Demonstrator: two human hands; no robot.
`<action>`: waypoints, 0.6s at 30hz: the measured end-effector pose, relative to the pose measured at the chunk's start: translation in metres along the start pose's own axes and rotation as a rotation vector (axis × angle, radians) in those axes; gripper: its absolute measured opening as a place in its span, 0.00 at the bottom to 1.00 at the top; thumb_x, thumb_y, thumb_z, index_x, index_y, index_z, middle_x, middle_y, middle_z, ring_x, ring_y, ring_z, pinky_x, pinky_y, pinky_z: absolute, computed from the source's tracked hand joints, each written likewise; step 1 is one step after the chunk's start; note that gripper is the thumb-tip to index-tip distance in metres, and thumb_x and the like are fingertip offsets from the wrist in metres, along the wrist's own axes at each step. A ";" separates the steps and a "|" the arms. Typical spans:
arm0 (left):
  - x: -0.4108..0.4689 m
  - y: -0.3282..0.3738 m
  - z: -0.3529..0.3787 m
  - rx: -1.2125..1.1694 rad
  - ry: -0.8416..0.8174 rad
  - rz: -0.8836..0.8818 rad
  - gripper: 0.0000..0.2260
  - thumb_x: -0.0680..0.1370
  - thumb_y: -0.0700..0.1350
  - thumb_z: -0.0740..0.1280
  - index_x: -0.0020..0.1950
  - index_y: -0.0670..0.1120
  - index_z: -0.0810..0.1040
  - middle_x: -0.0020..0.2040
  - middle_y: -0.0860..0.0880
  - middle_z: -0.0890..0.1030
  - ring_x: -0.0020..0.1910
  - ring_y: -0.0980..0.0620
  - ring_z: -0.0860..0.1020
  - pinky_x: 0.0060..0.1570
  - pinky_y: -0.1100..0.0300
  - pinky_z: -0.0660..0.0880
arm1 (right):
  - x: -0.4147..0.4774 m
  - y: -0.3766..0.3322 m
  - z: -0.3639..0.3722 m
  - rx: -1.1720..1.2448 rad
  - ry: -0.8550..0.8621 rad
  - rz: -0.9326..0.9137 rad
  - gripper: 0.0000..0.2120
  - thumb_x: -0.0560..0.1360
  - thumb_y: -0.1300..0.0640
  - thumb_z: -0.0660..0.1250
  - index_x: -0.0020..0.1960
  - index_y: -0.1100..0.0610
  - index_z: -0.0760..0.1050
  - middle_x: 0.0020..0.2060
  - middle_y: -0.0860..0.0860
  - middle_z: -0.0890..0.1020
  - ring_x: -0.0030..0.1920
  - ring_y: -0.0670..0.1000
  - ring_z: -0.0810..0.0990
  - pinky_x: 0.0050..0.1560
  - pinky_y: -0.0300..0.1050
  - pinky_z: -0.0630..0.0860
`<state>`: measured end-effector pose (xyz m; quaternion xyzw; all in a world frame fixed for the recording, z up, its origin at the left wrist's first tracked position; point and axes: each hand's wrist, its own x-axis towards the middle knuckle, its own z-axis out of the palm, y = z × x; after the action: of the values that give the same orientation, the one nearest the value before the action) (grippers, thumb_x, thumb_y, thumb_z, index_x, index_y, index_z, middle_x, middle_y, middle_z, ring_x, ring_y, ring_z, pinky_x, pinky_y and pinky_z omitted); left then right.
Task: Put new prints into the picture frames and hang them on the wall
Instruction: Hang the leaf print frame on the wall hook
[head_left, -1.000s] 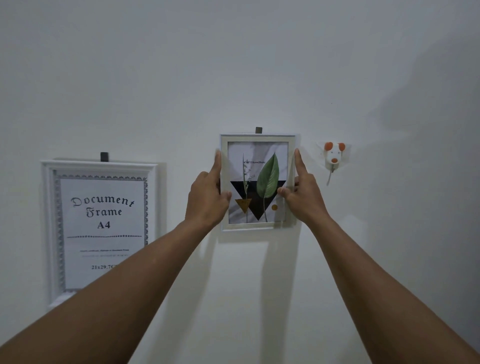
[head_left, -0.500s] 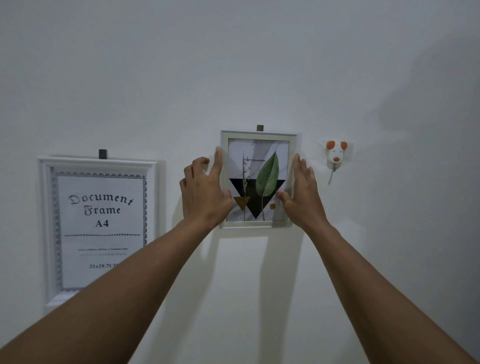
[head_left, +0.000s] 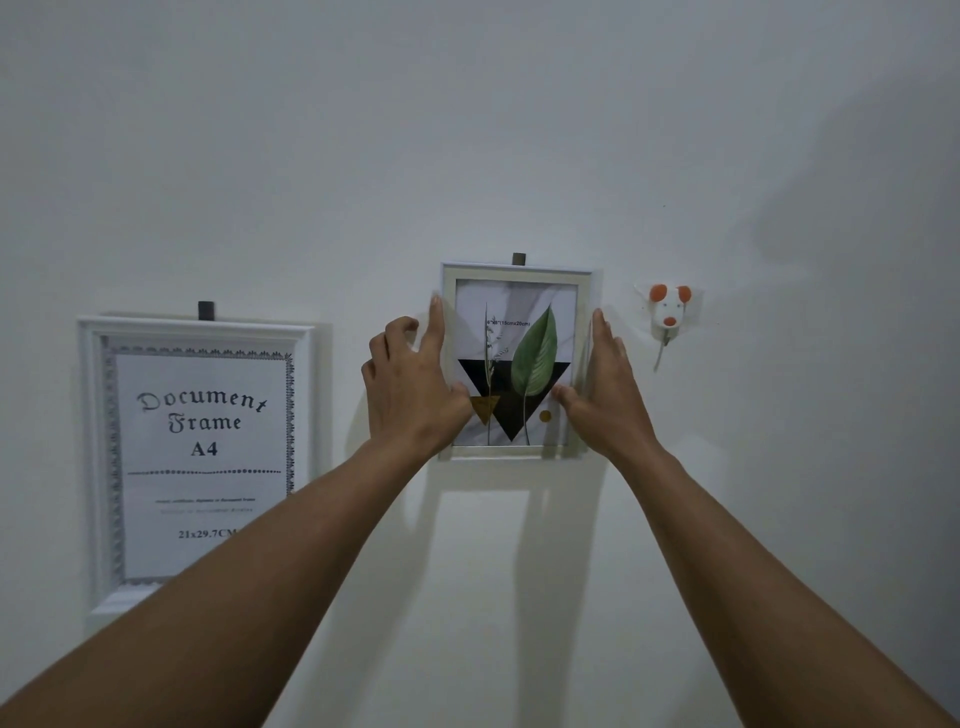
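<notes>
A small white picture frame (head_left: 517, 272) holding a leaf-and-triangle print (head_left: 535, 353) hangs on the wall from a dark hook (head_left: 518, 259). My left hand (head_left: 410, 395) is at its left side: the index finger lies straight along the left rail, the thumb rests on the glass, and the other fingers curl away from the frame. On the frame's right side, my right hand (head_left: 605, 395) has straight fingers along the right rail and its thumb on the glass.
A larger white frame (head_left: 197, 328) with a "Document Frame A4" sheet hangs at the left from its own dark hook (head_left: 206, 310). A white mouse-shaped hook with orange ears (head_left: 669, 306) sticks to the wall right of the small frame.
The small frame has settled slightly lower under its hook. The fingers of both hands have come out from behind it and now lie along its sides.
</notes>
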<state>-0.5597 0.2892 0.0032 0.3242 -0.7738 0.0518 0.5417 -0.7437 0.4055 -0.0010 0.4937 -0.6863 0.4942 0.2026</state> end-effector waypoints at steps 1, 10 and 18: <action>0.000 0.000 0.000 -0.003 -0.002 -0.005 0.44 0.69 0.49 0.69 0.79 0.55 0.49 0.69 0.44 0.64 0.68 0.44 0.62 0.63 0.49 0.66 | 0.000 0.000 0.000 0.004 -0.002 0.000 0.47 0.77 0.58 0.70 0.81 0.48 0.40 0.80 0.46 0.47 0.80 0.51 0.42 0.78 0.53 0.48; -0.003 0.005 -0.009 -0.054 -0.030 -0.026 0.41 0.70 0.51 0.68 0.79 0.54 0.50 0.70 0.43 0.64 0.69 0.43 0.62 0.63 0.47 0.67 | -0.004 -0.002 -0.007 0.009 -0.018 0.010 0.49 0.75 0.53 0.73 0.80 0.47 0.40 0.81 0.48 0.49 0.80 0.52 0.47 0.77 0.57 0.55; -0.032 0.010 -0.028 -0.254 -0.036 -0.053 0.37 0.75 0.53 0.67 0.79 0.53 0.52 0.69 0.45 0.66 0.67 0.45 0.66 0.63 0.49 0.69 | -0.044 -0.020 -0.040 -0.119 -0.051 0.054 0.39 0.79 0.50 0.67 0.81 0.53 0.47 0.80 0.48 0.55 0.79 0.50 0.54 0.76 0.48 0.56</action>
<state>-0.5357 0.3231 -0.0103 0.2739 -0.7749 -0.0667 0.5658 -0.7154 0.4614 -0.0081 0.4746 -0.7325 0.4450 0.2004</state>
